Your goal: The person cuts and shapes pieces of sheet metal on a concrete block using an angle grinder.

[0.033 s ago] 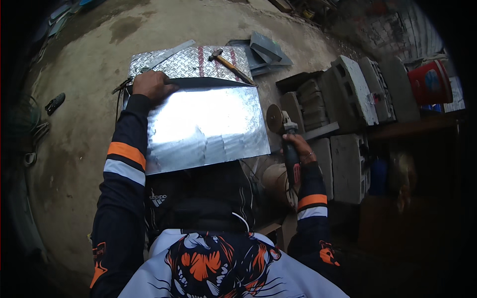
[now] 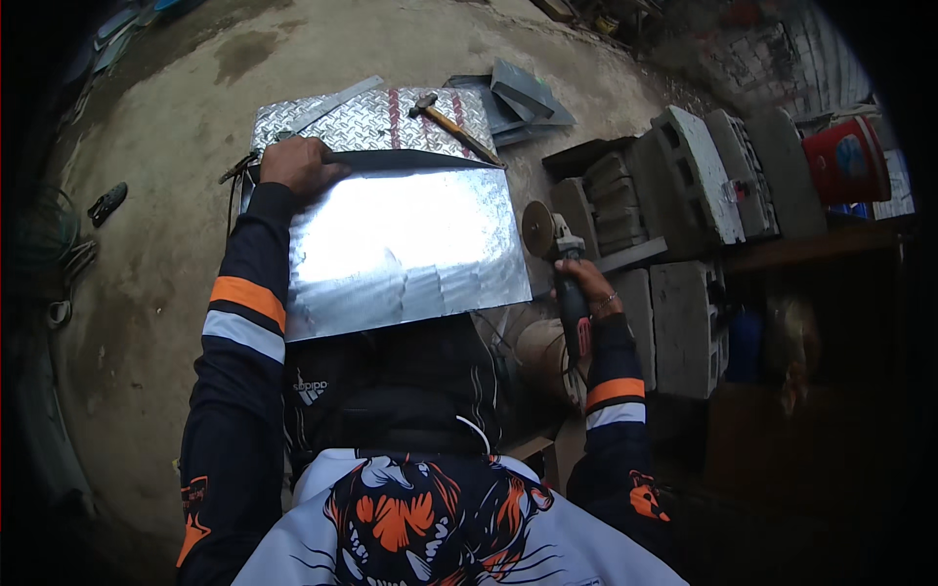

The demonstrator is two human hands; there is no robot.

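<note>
A shiny sheet of metal (image 2: 405,249) lies across my lap, its far edge turned up as a dark strip. My left hand (image 2: 298,168) is closed over the sheet's far left corner, its fingertips partly hidden. On the right, my right hand (image 2: 588,286) grips an angle grinder (image 2: 571,311) by its dark body. The grinder's round disc (image 2: 537,230) points up and stands apart from the sheet's right edge. Beyond the sheet is a tread-patterned metal plate (image 2: 342,122) with red stripes. A hammer (image 2: 449,127) with a wooden handle rests on it.
A flat metal strip (image 2: 337,105) lies on the plate's far left. Grey metal pieces (image 2: 528,93) are on the floor behind it. Concrete blocks (image 2: 689,332) stack up at the right, near a red bucket (image 2: 848,164). A pale bucket (image 2: 542,356) stands below the grinder.
</note>
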